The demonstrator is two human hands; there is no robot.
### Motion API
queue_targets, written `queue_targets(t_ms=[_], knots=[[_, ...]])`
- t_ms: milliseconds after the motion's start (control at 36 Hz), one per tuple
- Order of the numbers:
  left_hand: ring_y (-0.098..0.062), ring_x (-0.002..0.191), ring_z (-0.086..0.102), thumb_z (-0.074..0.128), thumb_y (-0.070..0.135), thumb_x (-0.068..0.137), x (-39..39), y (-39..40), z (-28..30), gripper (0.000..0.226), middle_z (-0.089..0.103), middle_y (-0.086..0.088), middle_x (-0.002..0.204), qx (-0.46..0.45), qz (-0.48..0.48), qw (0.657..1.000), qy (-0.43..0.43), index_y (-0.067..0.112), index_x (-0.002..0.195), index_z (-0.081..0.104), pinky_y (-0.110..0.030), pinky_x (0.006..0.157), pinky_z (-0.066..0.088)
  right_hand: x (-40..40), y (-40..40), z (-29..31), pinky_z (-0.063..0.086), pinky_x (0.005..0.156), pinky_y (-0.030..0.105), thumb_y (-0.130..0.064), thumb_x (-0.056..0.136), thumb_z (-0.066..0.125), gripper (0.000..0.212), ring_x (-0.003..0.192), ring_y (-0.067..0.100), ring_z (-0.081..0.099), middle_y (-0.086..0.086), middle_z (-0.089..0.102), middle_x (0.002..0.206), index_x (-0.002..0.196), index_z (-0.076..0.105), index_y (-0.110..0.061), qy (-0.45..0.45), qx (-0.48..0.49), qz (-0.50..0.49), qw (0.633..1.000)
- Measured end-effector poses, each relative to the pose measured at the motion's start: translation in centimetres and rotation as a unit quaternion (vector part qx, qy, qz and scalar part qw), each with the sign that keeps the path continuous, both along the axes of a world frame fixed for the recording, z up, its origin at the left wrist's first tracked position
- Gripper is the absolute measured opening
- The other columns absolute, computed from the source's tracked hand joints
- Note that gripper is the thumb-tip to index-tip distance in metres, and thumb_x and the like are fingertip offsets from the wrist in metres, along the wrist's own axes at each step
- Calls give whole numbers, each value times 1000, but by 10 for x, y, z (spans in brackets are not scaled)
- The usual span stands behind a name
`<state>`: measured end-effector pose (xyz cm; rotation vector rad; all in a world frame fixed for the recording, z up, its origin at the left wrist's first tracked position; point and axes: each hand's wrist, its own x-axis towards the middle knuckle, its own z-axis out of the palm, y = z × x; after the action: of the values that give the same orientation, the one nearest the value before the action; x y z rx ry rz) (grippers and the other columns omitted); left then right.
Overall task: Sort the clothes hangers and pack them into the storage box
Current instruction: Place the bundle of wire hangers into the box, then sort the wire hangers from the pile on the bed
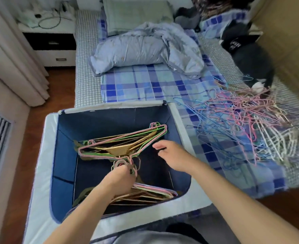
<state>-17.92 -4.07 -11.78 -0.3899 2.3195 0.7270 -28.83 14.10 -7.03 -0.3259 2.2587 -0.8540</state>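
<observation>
A navy fabric storage box (pixel 110 118) with a pale outer rim stands open against the bed. Inside lies a stack of pink, green and gold wire hangers (pixel 125 141), hooks toward me. A second stack of hangers (pixel 150 194) lies at the box's near wall. My left hand (pixel 120 180) is down in the box, fingers curled round the cluster of hooks. My right hand (pixel 171 154) hovers over the box's right side, fingers loosely spread, holding nothing. A tangled pile of blue, pink and white hangers (pixel 242 124) lies on the bed to the right.
The bed carries a blue plaid sheet (pixel 145 85), a crumpled light-blue duvet (pixel 141 48), a pillow and dark clothes (pixel 247 50) at the far right. A white nightstand (pixel 53 43) and curtains stand left. Wooden floor lies around the box.
</observation>
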Motion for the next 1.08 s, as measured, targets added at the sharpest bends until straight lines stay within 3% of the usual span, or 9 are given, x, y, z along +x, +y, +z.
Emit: queue_targets(t_ms=[83,194,278,361,472,667,861,972,1083], knots=[[-25,104,68,48,26,100,-11,25,28,31,71,-6,117,25,22,998,59,17,124,65,-32,87,54,-6,36,17,46,97,26,0,95,51,35,105,9,61,-8,64,112,122,67,-15,32,-48,-69,996],[-16,99,67,48,23,103,-28,86,79,34,70,3,119,54,45,985,160,26,133,64,-23,80,51,-19,104,29,52,91,33,3,93,51,33,99,16,67,-4,68,108,109,68,-20,63,-99,-147,982],[-15,103,69,54,15,98,-42,140,106,30,76,6,110,113,100,962,227,26,119,72,-29,93,51,-28,158,34,54,85,35,3,96,45,35,88,16,69,-7,67,102,98,64,-27,75,-120,-183,973],[-6,73,70,59,11,95,-60,217,118,24,77,6,81,211,169,928,255,28,100,74,-32,81,54,-38,231,29,52,79,33,5,96,43,37,79,14,66,0,67,99,91,63,-27,74,-136,-225,962],[-13,63,66,56,-1,96,-81,317,110,25,75,-2,80,347,243,884,198,17,94,74,-35,72,53,-43,339,14,51,73,31,4,96,47,27,81,19,64,4,67,94,99,66,-16,45,-102,-241,964],[-22,75,69,58,6,99,-82,413,66,17,76,-7,90,308,261,913,63,13,102,73,-34,71,52,-38,518,-16,49,69,34,-5,90,53,25,73,26,66,12,70,82,72,65,-17,-23,3,-380,925],[-24,80,69,58,6,99,-107,425,57,17,75,-7,95,246,305,918,59,15,100,73,-35,75,52,-76,546,-34,40,50,19,0,93,50,16,65,18,57,11,59,82,85,61,-9,-67,-77,-430,897],[-25,86,73,59,10,99,-122,423,40,17,77,-4,95,244,308,919,40,17,104,74,-34,76,55,-93,530,-42,44,56,22,-1,95,49,19,66,20,56,10,60,79,83,62,-8,-98,-77,-412,903],[-32,93,74,57,12,101,-160,416,7,16,76,-11,103,321,396,860,-19,13,111,69,-38,77,58,-116,515,-42,47,57,20,-6,97,50,19,67,14,62,6,66,90,92,67,-12,-126,-51,-365,921]])
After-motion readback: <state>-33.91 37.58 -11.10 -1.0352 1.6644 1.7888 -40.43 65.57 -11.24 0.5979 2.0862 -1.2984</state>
